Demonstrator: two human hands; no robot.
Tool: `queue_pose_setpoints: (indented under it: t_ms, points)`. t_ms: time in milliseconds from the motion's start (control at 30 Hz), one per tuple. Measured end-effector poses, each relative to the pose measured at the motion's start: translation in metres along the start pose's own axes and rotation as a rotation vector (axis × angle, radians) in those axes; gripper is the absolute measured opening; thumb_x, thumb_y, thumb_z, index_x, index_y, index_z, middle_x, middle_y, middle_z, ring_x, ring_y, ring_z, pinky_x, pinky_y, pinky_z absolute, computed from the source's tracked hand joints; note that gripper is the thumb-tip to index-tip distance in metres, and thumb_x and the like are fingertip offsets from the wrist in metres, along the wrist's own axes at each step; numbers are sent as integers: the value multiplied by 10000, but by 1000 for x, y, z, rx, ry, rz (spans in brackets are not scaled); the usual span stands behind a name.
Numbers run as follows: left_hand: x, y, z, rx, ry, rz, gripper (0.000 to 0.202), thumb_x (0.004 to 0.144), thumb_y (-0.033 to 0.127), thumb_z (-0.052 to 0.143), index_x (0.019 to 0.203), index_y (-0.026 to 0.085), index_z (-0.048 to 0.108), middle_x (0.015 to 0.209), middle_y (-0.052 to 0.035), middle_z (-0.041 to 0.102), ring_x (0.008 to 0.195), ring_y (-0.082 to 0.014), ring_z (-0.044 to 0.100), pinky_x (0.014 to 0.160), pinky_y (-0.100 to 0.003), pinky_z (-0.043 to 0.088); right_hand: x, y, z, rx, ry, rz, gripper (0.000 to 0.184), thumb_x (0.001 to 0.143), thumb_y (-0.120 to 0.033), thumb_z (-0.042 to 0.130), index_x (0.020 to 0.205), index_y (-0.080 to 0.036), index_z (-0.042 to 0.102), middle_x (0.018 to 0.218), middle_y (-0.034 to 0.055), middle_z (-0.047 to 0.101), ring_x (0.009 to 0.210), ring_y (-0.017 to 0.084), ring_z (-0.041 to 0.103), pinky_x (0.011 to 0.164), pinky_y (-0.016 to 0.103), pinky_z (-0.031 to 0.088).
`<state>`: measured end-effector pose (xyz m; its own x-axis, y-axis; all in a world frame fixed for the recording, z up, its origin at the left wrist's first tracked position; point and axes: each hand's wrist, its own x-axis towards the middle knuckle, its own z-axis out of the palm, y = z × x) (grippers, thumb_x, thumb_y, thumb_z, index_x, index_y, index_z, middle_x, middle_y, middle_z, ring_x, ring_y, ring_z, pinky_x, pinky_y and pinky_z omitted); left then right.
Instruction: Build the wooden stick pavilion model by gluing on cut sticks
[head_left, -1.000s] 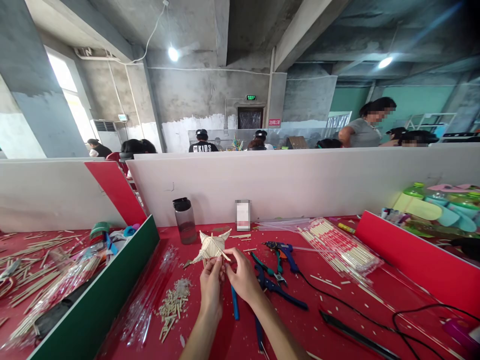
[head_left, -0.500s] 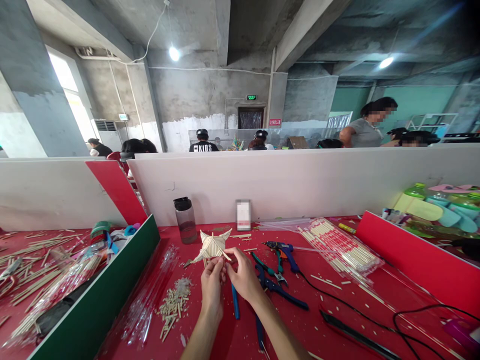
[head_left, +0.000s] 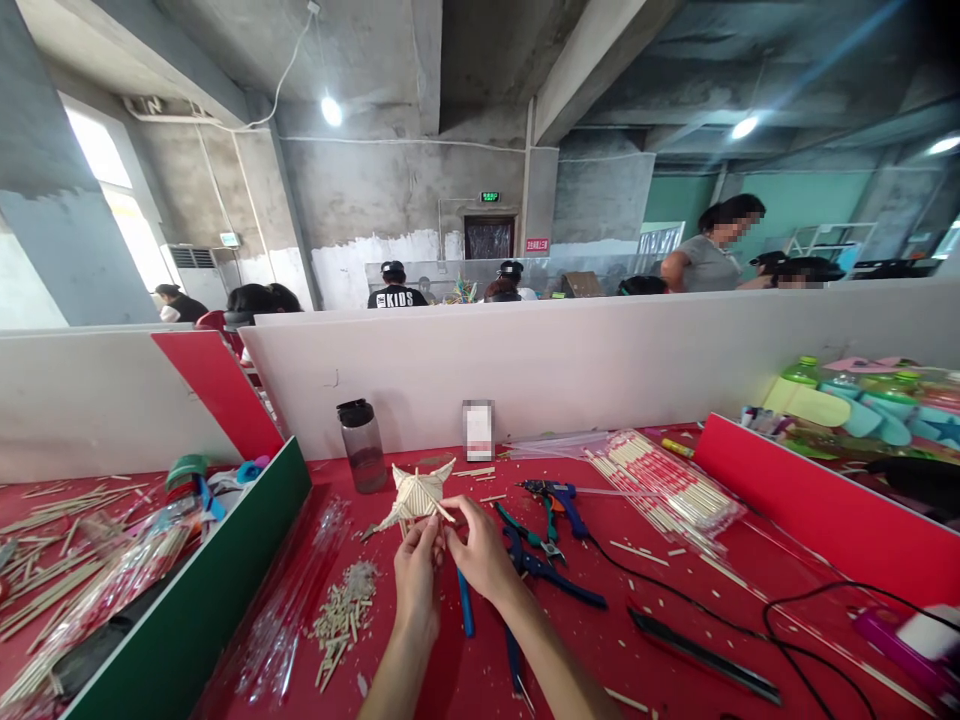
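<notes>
The view swings slightly to the right from half a second ago, sliding the scene leftward and bringing another ceiling lamp [head_left: 945, 145] into sight at the far edge, while two bare hands keep nearly the same pose around a small pale model [head_left: 420, 492] built of sticks. The left hand [head_left: 417, 568] rises from below, its thumb and fingers pinching the model's lower edge. The right hand [head_left: 478, 550] angles in from the lower right, forefinger stretched to the model's near right corner and thumb tucked below; whether the two close on it cannot be told. The model sits just beyond the fingertips, held above the red worktop [head_left: 577, 650], its peaked roof-like top upright and corners flaring outward. A dark-lidded bottle [head_left: 364, 455] stands behind it to the left; a blue glue gun [head_left: 559, 495] and blue-handled cutters [head_left: 559, 578] lie to the right.
</notes>
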<state>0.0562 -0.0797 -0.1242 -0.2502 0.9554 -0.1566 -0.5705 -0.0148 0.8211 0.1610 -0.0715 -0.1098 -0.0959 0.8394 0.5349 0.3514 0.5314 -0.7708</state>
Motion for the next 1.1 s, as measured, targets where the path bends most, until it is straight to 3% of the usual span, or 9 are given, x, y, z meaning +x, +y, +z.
queue_pose_setpoints:
  t_ms: [133,267,400,500,600,733,900,1100]
  points:
    - [-8,8,-12,137,-25,52,480,543,464,890,833,131,702,583,59,517,480,-50,396,448,-157,291,3,-4,-16,-26,2,10,309,813,-96,533,1085,-213,621,1040,55,680,923,196,657,854,329,520]
    - [-22,27,-27,362,-159,134,409,644,519,823,777,165,667,537,79,443,473,-70,353,455,-176,267,0,3,-58,-55,-12,120,201,839,-156,534,1005,-203,638,894,34,709,776,176,672,730,291,529]
    - [-26,44,-38,582,-292,217,419,691,567,777,726,167,658,513,76,383,481,-86,326,474,-197,253,-22,25,-105,-258,-19,211,122,844,-213,544,906,-209,649,821,30,718,746,199,674,691,300,494]
    - [-22,45,-44,730,-394,314,394,740,556,736,706,170,665,570,30,489,542,-130,438,528,-224,340,-46,40,-120,-373,-3,278,120,863,-236,534,909,-216,643,797,28,722,723,207,675,671,298,467]
    - [-17,39,-49,960,-508,451,310,830,471,663,714,184,673,675,-18,602,646,-184,557,618,-258,419,-66,43,-114,-422,-28,266,134,876,-209,510,910,-219,639,800,31,714,740,205,672,680,289,457]
    - [-15,32,-53,1193,-578,575,217,876,361,594,743,209,673,806,-50,652,723,-213,615,710,-297,460,-74,38,-102,-495,-13,186,141,875,-180,505,892,-218,640,891,47,699,798,206,650,725,292,459]
    - [-13,29,-55,1232,-669,588,152,881,284,560,806,225,679,959,-85,709,889,-247,673,839,-324,481,-72,26,-97,-443,-14,133,174,914,-186,468,914,-211,640,861,36,682,793,199,643,730,284,466]
    - [-11,30,-58,1225,-673,582,146,862,246,566,861,243,712,931,-76,745,885,-260,694,823,-320,493,-62,3,-59,-449,-93,-16,146,897,-160,522,944,-233,639,879,21,693,803,187,644,753,270,455]
